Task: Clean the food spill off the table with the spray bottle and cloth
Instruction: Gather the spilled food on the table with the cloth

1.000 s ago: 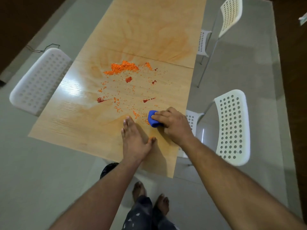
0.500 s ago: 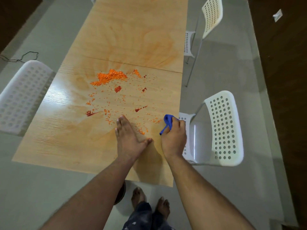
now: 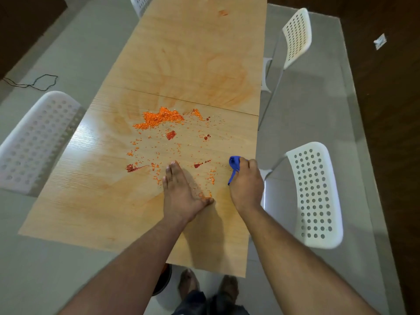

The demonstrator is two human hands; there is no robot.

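You are in the wiping step, with no spray bottle anywhere in view. Your right hand (image 3: pixel 246 185) sits at the right edge of the table (image 3: pixel 91 201), fingers curled round the bunched blue cloth (image 3: pixel 234 165), which pokes out at the far side of your fist and trails a thin tail down its left side. Your left hand (image 3: pixel 181 194) lies flat on the wood just left of it, fingers straight and close together pointing away from you, thumb spread toward the right with orange crumbs (image 3: pixel 205 196) against it. The food spill (image 3: pixel 162 118) is mostly uncleared: its thick orange heap lies farther up the table near the seam, with loose grains and a few red smears (image 3: pixel 134 167) scattered between the heap and your hands. I judge that the next move calls for taking the cloth out to the far heap and drawing it toward you, so the grains gather against your flat left hand. Watch the right edge: a sideways sweep there would probably tip crumbs onto the floor beside the white chair (image 3: pixel 316 192). The red smears will likely need wet rubbing.
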